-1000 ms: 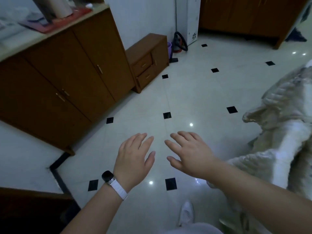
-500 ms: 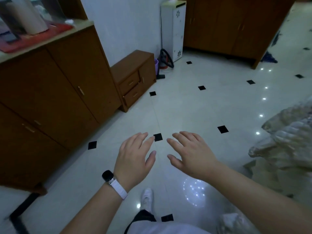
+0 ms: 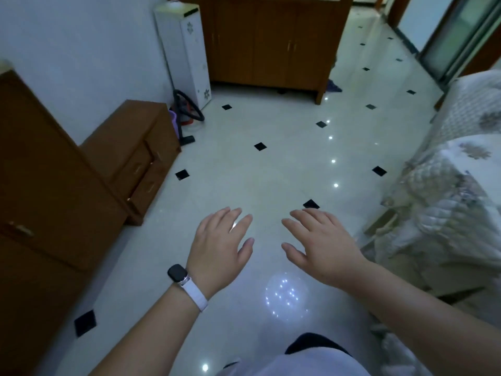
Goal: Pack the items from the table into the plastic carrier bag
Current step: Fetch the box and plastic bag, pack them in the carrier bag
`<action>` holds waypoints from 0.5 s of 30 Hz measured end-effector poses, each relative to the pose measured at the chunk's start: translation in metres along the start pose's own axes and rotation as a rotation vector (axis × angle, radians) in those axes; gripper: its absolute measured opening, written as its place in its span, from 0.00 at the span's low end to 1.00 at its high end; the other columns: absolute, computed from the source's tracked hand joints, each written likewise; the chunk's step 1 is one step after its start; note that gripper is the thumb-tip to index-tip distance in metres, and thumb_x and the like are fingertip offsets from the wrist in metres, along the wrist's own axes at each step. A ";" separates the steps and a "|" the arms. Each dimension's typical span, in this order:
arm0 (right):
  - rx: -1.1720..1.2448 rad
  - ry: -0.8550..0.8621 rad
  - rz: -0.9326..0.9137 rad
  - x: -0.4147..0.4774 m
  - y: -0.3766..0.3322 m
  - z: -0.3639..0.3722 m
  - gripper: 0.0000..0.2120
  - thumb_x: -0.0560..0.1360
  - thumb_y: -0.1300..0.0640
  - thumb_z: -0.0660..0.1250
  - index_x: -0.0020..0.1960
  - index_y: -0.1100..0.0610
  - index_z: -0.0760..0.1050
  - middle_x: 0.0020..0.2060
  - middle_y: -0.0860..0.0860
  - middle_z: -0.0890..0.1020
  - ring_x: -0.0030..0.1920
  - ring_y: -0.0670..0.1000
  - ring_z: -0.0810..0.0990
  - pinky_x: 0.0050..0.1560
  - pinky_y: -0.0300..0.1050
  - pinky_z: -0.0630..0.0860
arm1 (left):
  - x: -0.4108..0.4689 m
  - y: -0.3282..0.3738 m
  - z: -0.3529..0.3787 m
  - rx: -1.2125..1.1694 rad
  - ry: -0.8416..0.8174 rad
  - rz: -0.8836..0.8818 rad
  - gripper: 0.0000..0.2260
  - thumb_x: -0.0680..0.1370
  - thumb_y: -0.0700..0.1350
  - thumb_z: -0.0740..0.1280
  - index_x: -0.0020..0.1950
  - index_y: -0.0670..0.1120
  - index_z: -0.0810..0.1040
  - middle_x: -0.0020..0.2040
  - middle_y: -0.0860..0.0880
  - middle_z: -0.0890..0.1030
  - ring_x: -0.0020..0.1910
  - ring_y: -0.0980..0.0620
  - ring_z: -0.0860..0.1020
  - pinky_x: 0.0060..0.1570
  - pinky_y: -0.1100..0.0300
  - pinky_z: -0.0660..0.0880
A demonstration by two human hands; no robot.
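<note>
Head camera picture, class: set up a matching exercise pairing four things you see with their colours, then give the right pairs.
Things:
1. watch strap
2. low drawer cabinet
3. small floor tiles
4. tall narrow unit

Colours:
A. black
B. white with flower marks
C. brown wood
D. plain white

Pairs: 1-D, 2-C, 3-A, 4-B. The strap is on the left hand wrist.

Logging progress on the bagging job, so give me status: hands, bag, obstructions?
Left hand open, empty. Right hand open, empty. No carrier bag, table or items in view. Tiled floor ahead, nothing blocking.
</note>
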State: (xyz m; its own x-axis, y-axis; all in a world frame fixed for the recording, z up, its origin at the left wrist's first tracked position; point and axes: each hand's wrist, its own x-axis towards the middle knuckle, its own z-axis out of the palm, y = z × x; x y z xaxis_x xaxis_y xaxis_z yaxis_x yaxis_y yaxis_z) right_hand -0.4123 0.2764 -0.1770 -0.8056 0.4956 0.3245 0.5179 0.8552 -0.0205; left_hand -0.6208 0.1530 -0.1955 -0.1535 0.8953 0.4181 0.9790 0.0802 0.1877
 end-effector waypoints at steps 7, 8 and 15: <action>-0.049 -0.013 0.201 0.039 0.062 0.019 0.22 0.75 0.42 0.59 0.60 0.55 0.79 0.58 0.53 0.81 0.59 0.57 0.78 0.56 0.51 0.72 | 0.101 -0.014 0.048 -0.058 -0.063 0.138 0.18 0.77 0.52 0.63 0.63 0.47 0.79 0.61 0.45 0.79 0.63 0.42 0.75 0.60 0.46 0.72; -0.045 -0.011 0.228 0.045 0.073 0.024 0.22 0.75 0.41 0.59 0.60 0.55 0.79 0.58 0.53 0.80 0.59 0.57 0.78 0.56 0.51 0.72 | 0.118 -0.014 0.056 -0.058 -0.078 0.154 0.18 0.77 0.53 0.63 0.63 0.47 0.79 0.61 0.45 0.79 0.63 0.42 0.75 0.61 0.46 0.72; -0.006 -0.053 0.432 0.092 0.178 0.060 0.24 0.75 0.40 0.57 0.61 0.53 0.78 0.58 0.52 0.80 0.59 0.57 0.78 0.57 0.50 0.71 | 0.247 -0.001 0.113 -0.050 -0.153 0.263 0.19 0.76 0.53 0.62 0.63 0.46 0.79 0.62 0.45 0.79 0.63 0.41 0.76 0.61 0.46 0.72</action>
State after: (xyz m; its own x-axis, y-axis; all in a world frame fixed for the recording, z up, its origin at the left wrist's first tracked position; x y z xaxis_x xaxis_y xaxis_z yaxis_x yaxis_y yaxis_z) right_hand -0.4113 0.4833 -0.2071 -0.5282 0.8149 0.2387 0.8121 0.5669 -0.1382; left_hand -0.6450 0.4235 -0.1930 0.1304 0.9385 0.3197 0.9740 -0.1814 0.1354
